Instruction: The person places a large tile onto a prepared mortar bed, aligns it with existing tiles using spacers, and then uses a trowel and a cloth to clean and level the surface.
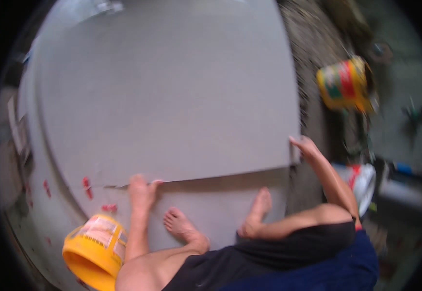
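Observation:
A large, smooth grey floor tile (172, 97) fills the middle of the view. Its near edge shows a dark gap above the grey tile surface (223, 208) below, where my bare feet rest. My left hand (143, 191) is closed on that near edge, toward its left end. Over at the near right corner, my right hand (306, 147) grips the tile's right side, fingers partly hidden by the blur and the edge. Left of my left hand, red plastic tile clips (87, 187) stand along a seam.
A yellow bucket (99, 237) is close to my left forearm. Another yellow bucket (337, 85) stands off the tile's right side, past a ridged strip of grey-brown mortar (313, 43). A white bag (365, 186) lies near my right elbow.

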Demonstrator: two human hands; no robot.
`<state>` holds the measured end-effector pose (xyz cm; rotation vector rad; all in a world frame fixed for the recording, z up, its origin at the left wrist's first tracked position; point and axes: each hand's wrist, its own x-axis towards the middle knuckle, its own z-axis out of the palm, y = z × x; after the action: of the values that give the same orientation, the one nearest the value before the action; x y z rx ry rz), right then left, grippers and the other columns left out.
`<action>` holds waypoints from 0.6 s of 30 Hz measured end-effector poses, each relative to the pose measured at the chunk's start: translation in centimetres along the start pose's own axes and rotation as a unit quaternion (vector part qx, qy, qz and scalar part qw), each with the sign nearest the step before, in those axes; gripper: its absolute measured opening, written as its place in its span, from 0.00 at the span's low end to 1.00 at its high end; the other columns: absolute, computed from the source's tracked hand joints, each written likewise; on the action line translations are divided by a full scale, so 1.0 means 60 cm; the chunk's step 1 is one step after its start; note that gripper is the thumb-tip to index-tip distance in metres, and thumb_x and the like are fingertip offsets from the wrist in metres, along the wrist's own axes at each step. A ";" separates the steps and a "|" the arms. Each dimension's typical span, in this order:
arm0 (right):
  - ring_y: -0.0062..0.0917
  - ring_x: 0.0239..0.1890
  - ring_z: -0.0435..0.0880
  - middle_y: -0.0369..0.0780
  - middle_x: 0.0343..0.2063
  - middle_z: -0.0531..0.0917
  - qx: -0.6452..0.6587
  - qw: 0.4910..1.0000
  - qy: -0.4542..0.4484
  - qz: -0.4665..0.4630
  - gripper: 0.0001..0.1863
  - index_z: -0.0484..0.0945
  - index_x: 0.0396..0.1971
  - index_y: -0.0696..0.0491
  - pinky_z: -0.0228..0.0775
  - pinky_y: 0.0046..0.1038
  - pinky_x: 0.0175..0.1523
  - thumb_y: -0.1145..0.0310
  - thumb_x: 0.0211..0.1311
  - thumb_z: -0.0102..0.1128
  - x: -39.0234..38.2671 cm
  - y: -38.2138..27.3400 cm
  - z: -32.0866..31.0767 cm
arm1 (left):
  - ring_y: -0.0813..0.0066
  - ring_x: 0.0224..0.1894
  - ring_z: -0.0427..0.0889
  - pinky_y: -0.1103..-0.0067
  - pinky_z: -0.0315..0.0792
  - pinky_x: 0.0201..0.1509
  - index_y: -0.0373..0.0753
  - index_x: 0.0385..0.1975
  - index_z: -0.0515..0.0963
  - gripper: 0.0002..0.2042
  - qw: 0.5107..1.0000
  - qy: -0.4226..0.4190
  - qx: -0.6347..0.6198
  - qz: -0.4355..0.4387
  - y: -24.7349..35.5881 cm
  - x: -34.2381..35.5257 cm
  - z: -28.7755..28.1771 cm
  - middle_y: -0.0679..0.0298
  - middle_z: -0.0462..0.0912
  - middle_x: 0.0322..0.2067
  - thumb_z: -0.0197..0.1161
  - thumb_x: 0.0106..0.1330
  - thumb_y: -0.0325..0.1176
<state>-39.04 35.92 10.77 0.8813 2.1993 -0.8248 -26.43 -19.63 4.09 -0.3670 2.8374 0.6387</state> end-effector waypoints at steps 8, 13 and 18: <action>0.35 0.39 0.75 0.52 0.43 0.77 0.054 0.996 -0.011 0.063 0.40 0.73 0.45 0.67 0.67 0.33 0.44 0.43 0.45 0.67 0.005 0.038 -0.006 | 0.46 0.33 0.71 0.61 0.66 0.37 0.32 0.26 0.67 0.24 0.996 -0.076 0.040 0.003 0.048 0.006 -0.020 0.48 0.72 0.29 0.68 0.50 0.49; 0.47 0.56 0.68 0.56 0.54 0.69 0.083 0.993 -0.029 0.076 0.44 0.68 0.52 0.67 0.62 0.41 0.57 0.45 0.47 0.67 -0.006 0.009 0.023 | 0.47 0.30 0.71 0.61 0.66 0.34 0.33 0.24 0.67 0.26 0.996 -0.033 0.080 0.028 0.010 0.000 -0.007 0.50 0.72 0.26 0.67 0.49 0.53; 0.46 0.61 0.62 0.57 0.58 0.64 0.121 0.986 -0.009 0.112 0.44 0.65 0.53 0.69 0.59 0.41 0.61 0.47 0.49 0.67 0.026 0.032 0.019 | 0.48 0.30 0.71 0.62 0.66 0.34 0.32 0.24 0.67 0.26 0.993 -0.056 0.091 0.049 0.005 0.010 -0.002 0.50 0.72 0.25 0.63 0.54 0.54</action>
<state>-38.17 36.74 8.33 1.2079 1.9658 -0.9972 -27.10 -19.55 4.17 -0.1562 2.7897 0.3983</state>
